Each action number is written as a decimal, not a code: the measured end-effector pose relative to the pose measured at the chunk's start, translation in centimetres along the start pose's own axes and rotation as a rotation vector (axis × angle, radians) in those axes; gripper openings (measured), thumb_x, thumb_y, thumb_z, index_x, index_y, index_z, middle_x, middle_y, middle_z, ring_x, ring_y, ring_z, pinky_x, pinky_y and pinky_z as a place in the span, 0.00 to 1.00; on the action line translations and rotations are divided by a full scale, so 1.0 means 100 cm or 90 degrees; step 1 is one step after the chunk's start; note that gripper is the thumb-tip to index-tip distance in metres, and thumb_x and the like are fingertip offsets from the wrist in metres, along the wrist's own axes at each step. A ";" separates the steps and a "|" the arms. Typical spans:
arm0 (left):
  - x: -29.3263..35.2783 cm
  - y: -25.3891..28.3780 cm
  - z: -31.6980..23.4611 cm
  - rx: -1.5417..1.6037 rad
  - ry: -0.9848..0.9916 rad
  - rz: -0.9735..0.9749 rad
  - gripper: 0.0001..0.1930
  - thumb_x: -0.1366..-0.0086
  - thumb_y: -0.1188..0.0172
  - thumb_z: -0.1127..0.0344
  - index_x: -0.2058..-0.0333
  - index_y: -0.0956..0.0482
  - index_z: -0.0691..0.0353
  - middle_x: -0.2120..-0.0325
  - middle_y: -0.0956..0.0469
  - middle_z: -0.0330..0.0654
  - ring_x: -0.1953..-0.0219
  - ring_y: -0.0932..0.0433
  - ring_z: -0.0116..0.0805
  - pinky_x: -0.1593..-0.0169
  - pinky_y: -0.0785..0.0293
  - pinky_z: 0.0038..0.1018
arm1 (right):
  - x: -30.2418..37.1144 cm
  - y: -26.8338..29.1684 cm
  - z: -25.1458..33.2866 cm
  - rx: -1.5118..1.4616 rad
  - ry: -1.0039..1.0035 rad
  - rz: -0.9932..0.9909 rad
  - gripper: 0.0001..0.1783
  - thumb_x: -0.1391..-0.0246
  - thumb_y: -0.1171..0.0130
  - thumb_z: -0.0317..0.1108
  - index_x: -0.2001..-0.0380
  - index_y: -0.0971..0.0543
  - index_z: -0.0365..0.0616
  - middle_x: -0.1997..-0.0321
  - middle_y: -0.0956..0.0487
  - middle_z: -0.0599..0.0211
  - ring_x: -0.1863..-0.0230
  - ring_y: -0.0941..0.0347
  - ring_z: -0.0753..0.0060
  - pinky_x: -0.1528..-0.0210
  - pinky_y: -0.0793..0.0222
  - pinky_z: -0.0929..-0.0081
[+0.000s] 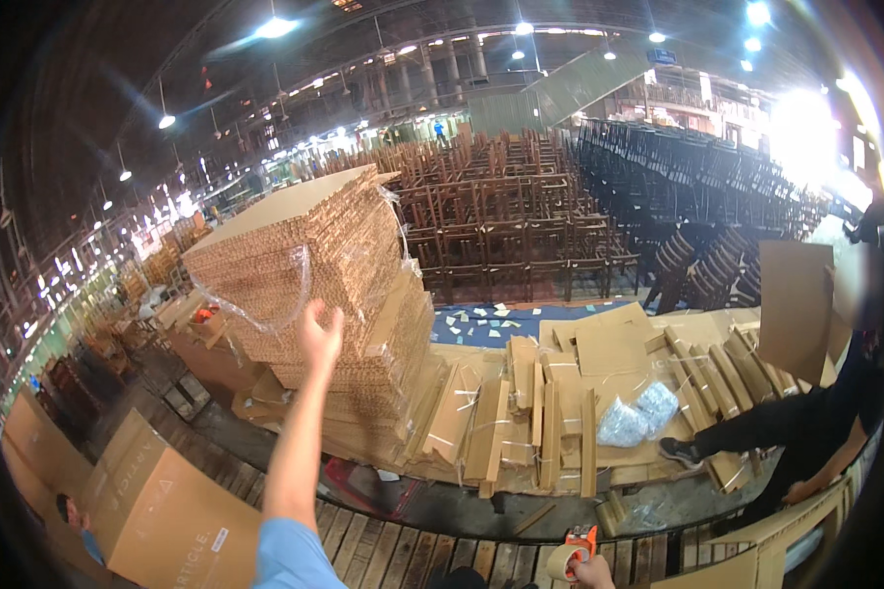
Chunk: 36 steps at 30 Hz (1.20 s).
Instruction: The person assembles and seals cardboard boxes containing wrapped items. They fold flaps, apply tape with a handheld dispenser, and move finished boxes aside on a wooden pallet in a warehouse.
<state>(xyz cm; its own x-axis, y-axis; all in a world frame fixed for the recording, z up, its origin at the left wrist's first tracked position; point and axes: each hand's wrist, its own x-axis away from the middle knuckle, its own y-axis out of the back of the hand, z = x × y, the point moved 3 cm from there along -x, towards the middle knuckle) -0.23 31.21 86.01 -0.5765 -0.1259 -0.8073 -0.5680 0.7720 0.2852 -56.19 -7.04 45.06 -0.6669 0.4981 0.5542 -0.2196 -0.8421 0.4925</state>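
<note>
I have my right hand [593,572] gripping the orange tape dispenser [582,538], near and right of centre; my left hand [320,342], loosely curled, is raised before the cardboard stack [349,240], farther left.

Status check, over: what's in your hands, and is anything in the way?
Right hand gripping orange tape dispenser. Left hand raised before cardboard stack, grip unclear. Possible snag: loose clear film near left hand.
</note>
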 end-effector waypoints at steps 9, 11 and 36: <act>-0.238 -0.096 -0.011 -0.200 0.022 -0.057 0.31 0.41 0.28 0.46 0.47 0.20 0.62 0.49 0.18 0.52 0.44 0.22 0.52 0.40 0.29 0.48 | -0.096 0.013 0.142 0.002 0.039 -0.080 0.22 0.39 0.37 0.45 0.61 0.14 0.32 0.65 0.13 0.53 0.67 0.15 0.62 0.66 0.20 0.62; -0.250 -0.122 0.012 -0.271 -0.036 -0.116 0.25 0.39 0.31 0.48 0.50 0.18 0.59 0.51 0.17 0.49 0.44 0.22 0.49 0.38 0.33 0.46 | -0.119 -0.018 0.179 -0.009 0.064 -0.052 0.22 0.39 0.37 0.45 0.61 0.13 0.32 0.65 0.13 0.54 0.67 0.15 0.62 0.66 0.20 0.62; -0.353 -0.126 0.044 -0.208 -0.590 -0.188 0.12 0.29 0.38 0.53 0.60 0.15 0.54 0.63 0.15 0.39 0.63 0.16 0.43 0.62 0.22 0.39 | -0.059 -0.204 0.028 0.050 -0.389 -0.061 0.30 0.44 0.40 0.63 0.54 0.11 0.51 0.52 0.11 0.60 0.59 0.12 0.61 0.46 0.20 0.64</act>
<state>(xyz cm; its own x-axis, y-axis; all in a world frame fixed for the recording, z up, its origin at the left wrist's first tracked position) 29.88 28.73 108.68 0.2137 0.3540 -0.9105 -0.8260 0.5631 0.0251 -45.77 7.81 33.62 -0.1138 0.6185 0.7775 -0.1892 -0.7818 0.5942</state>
